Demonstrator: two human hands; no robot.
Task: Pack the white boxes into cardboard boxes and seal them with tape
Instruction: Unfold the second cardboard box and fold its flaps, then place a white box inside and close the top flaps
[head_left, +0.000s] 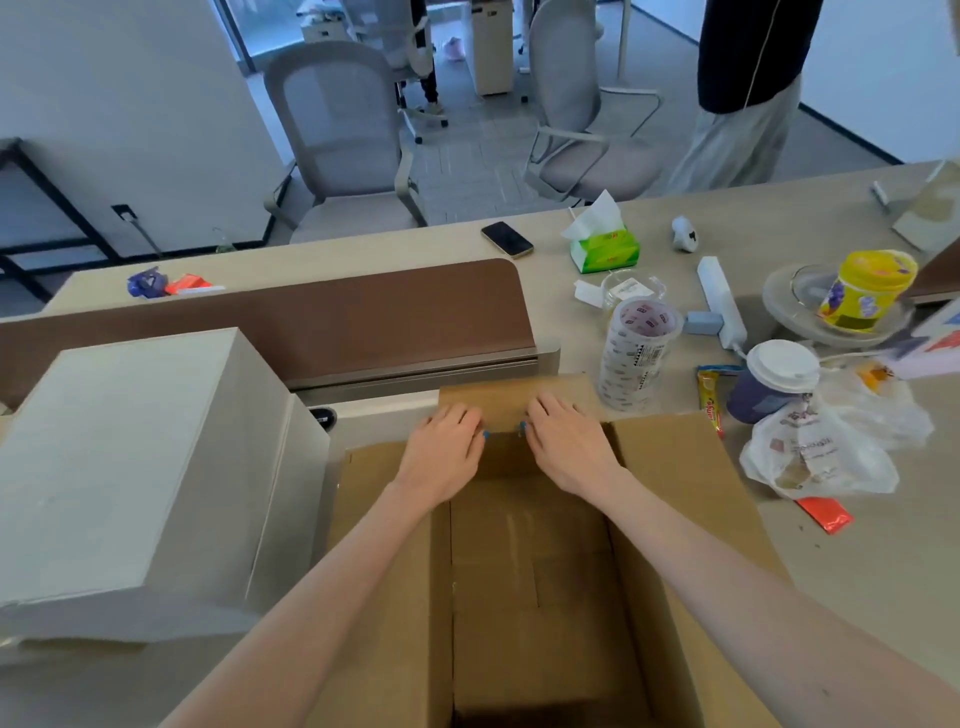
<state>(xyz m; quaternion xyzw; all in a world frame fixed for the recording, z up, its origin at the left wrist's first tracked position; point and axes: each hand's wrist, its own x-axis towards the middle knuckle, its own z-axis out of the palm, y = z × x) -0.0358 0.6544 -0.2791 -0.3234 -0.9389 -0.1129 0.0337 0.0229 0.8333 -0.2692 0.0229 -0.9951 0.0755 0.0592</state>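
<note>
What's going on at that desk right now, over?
Left hand, right hand pressing far flap of cardboard box. Box open, empty. White boxes stacked alongside, unpacked. Tape rolls untouched.
</note>
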